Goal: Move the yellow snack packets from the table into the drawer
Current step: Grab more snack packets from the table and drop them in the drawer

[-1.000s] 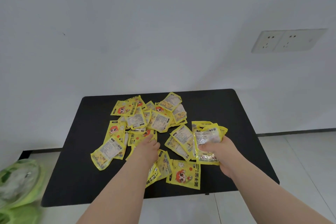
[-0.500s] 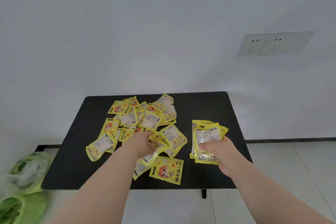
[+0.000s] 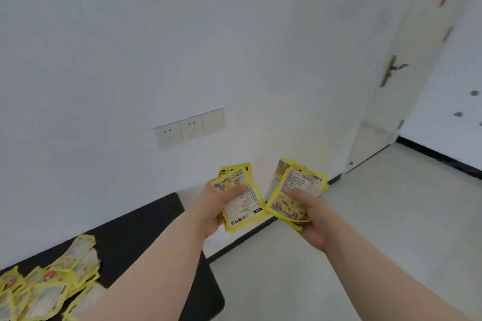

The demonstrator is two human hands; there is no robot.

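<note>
Left hand (image 3: 208, 210): forearm reaches up from the lower centre of the view, palm turned inward. Fingers curl behind a small fan of yellow snack packets (image 3: 241, 202), thumb pressed across the printed face. This left-hand stack is held upright and slightly tilted, in the air.

Right hand (image 3: 317, 219): forearm comes in from the lower right corner, palm facing up and inward. Fingers cup beneath a second stack of yellow snack packets (image 3: 296, 194), thumb clamped on top. This stack leans toward the left hand; the lower corners of the two stacks are just beside each other, and whether they touch cannot be told.

Loose yellow snack packets (image 3: 47, 284): a blurred, overlapping heap, well apart from both hands, below and to the left of the left forearm.

Black table (image 3: 146, 227): carries the heap; its far corner lies beneath the left wrist.

Wall socket plate (image 3: 189, 128): on the white wall, above the left hand.

Door (image 3: 391, 21): off-white, above and right of the right hand, with a metal lever handle (image 3: 392, 69).

Pale floor (image 3: 365, 216): beneath the right hand.
</note>
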